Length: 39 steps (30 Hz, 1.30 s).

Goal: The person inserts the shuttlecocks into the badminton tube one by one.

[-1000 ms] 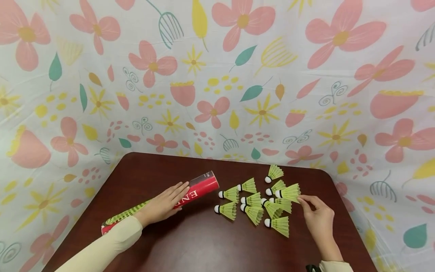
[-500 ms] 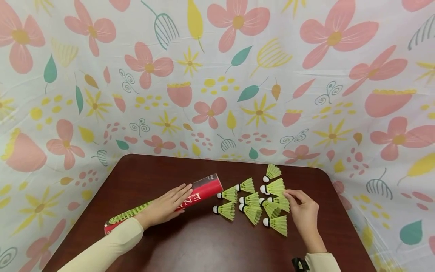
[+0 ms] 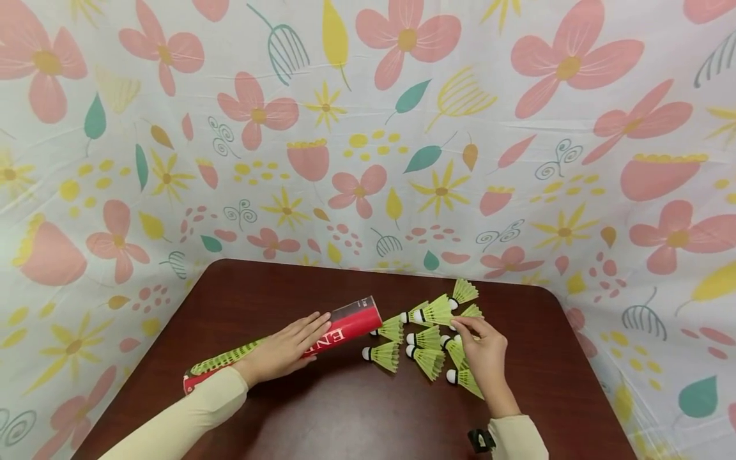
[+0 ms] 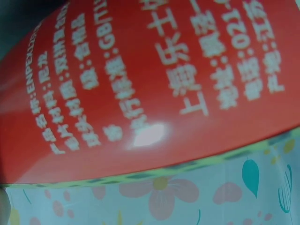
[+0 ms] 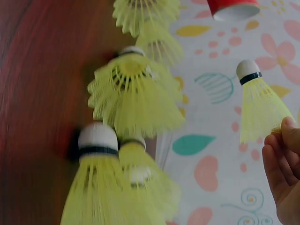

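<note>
My left hand [image 3: 282, 354] holds a red shuttlecock tube [image 3: 351, 319] across its middle, fingers laid over the top and thumb on the near side. White print on the tube's red wall [image 4: 140, 103] fills the left wrist view. With thumb and fingertips my right hand [image 3: 485, 358] pinches a yellow shuttlecock [image 3: 435, 311] by its skirt edge. Its white cork points left toward the tube's end. The right wrist view shows this shuttlecock [image 5: 262, 105] raised, cork up. Several more yellow shuttlecocks [image 3: 425, 361] lie beneath and around it, some partly hidden by my right hand.
The dark brown table [image 3: 333, 421] has rounded far corners. A white curtain [image 3: 368, 128] printed with pink and yellow flowers hangs behind it and along both sides. One shuttlecock [image 3: 464, 292] lies at the far side of the group.
My right hand has carried the pinched shuttlecock leftward, from the group's right side to above its far-left part. The tube and left hand have shifted slightly right.
</note>
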Each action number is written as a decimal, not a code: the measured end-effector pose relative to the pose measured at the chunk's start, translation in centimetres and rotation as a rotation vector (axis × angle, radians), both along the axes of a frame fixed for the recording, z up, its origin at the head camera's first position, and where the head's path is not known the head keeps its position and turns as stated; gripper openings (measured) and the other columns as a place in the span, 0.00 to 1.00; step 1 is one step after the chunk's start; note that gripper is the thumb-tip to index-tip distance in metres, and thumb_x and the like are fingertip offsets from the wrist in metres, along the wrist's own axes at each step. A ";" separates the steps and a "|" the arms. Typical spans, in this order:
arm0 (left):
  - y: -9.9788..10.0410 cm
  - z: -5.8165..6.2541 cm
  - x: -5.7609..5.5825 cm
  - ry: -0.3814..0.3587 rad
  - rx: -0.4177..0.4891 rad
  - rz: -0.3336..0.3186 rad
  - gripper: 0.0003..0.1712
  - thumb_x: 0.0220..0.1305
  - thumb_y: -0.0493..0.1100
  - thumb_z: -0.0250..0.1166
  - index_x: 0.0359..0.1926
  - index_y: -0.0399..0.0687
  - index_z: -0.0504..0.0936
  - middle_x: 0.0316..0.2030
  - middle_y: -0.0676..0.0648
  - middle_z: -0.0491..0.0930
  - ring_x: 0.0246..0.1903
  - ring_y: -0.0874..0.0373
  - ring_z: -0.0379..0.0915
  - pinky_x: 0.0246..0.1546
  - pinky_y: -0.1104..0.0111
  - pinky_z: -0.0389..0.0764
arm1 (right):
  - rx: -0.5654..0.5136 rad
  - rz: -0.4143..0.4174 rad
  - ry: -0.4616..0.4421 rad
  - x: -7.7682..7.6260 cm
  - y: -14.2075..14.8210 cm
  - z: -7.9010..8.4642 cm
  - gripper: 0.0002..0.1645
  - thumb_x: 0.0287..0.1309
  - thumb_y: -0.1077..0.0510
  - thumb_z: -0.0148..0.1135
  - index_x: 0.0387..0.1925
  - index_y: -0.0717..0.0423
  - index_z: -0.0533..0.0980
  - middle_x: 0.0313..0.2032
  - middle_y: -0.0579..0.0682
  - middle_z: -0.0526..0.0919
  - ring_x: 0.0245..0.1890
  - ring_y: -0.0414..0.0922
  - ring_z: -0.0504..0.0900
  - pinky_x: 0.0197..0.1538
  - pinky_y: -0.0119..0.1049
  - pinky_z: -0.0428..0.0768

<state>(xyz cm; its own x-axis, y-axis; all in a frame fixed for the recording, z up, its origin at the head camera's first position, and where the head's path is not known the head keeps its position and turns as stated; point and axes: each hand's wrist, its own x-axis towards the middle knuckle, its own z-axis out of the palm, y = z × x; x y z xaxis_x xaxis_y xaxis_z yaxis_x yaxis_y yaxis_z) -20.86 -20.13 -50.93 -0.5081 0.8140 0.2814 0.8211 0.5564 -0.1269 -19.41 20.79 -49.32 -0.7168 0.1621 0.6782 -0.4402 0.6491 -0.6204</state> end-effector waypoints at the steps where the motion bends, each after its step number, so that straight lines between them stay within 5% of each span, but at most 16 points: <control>1: 0.0 0.0 -0.1 0.001 -0.005 0.001 0.56 0.55 0.50 0.73 0.75 0.43 0.48 0.75 0.44 0.47 0.70 0.45 0.52 0.66 0.56 0.63 | 0.002 0.004 0.004 0.0 -0.3 -0.1 0.07 0.46 0.70 0.72 0.30 0.58 0.86 0.27 0.49 0.86 0.25 0.42 0.82 0.31 0.17 0.73; 16: 0.8 -0.5 -0.5 0.011 0.011 -0.009 0.58 0.52 0.49 0.74 0.75 0.44 0.48 0.74 0.44 0.49 0.70 0.46 0.52 0.66 0.57 0.63 | -0.015 0.092 -0.011 -1.0 -4.2 -0.8 0.06 0.46 0.67 0.73 0.29 0.57 0.86 0.29 0.47 0.86 0.28 0.45 0.85 0.30 0.21 0.77; 23: 1.0 -0.7 -0.4 -0.015 0.019 -0.021 0.58 0.52 0.48 0.74 0.75 0.45 0.48 0.75 0.46 0.47 0.71 0.47 0.50 0.65 0.57 0.63 | -0.024 0.126 -0.023 -1.0 -5.8 -1.3 0.05 0.47 0.66 0.73 0.29 0.57 0.86 0.28 0.47 0.86 0.30 0.45 0.85 0.32 0.42 0.82; 39: 0.9 -0.1 -0.2 -0.003 -0.023 -0.007 0.57 0.54 0.50 0.73 0.76 0.45 0.47 0.75 0.47 0.45 0.73 0.49 0.45 0.67 0.58 0.61 | -0.043 0.245 -0.025 -1.4 -8.3 -2.2 0.06 0.50 0.67 0.70 0.31 0.56 0.85 0.31 0.48 0.86 0.31 0.42 0.84 0.33 0.34 0.81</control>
<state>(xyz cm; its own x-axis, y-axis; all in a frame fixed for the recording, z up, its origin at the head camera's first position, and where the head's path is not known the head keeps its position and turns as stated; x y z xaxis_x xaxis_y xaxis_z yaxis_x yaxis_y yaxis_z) -21.07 -19.21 -51.04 -0.5029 0.8240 0.2611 0.8255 0.5474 -0.1376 -20.82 12.45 -51.48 -0.7551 0.0095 0.6556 -0.5651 0.4976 -0.6581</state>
